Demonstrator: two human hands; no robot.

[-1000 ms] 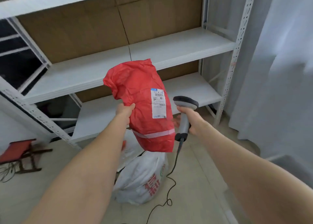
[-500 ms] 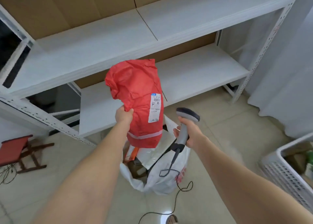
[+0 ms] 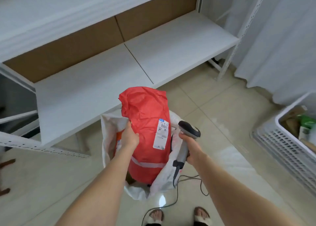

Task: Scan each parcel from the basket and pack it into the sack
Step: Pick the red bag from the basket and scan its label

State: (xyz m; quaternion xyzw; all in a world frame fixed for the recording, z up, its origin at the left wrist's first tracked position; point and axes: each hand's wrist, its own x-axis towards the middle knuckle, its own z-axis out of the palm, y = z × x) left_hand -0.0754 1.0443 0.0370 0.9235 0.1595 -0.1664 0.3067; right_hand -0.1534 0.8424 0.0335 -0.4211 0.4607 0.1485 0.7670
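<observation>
The red parcel (image 3: pixel 145 123) is upright, and its lower end is inside the mouth of the open white sack (image 3: pixel 109 128) on the floor (image 3: pixel 222 109). The left hand (image 3: pixel 130 137) grips its left side. The right hand (image 3: pixel 189 149) is clenched round the barcode scanner (image 3: pixel 188 130), just beside the sack's right edge. The white basket (image 3: pixel 282 149) stands well apart to the right.
</observation>
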